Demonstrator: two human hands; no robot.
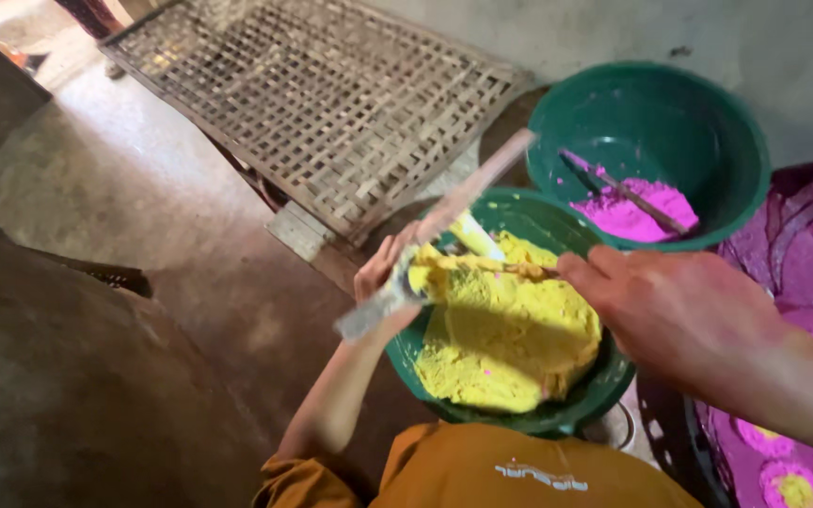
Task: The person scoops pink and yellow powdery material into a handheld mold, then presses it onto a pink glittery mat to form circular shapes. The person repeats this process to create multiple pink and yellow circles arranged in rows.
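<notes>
Across the bare earthen floor [143, 207] a big woven bamboo rack [322, 94] leans low against the grey wall, the largest thing in sight. Below it, near the bottom edge, the person's orange shirt [482, 470] fills the foreground. To the right stand two green plastic basins: the farther green basin [736, 141] holds a small heap of pink paste [628, 212] with a thin stick [646, 199] lying across it, and the nearer green basin [604, 386], overlapping the first at its rim, is heaped with yellow paste [501, 339]. At the far right edge lies a purple surface carrying pink rounds with yellow centres [788, 475]. The right hand [679, 315] reaches in from the right over the nearer basin's rim, fingers closed round the end of a thin wooden stick [510, 269] whose tip lies in the yellow paste. The left hand [383, 273] is at the basin's left rim, clasped about a pale flat strip [454, 226] that slants up toward the rack, smeared with yellow where it meets the paste; the strip is blurred, so I cannot tell its material.
</notes>
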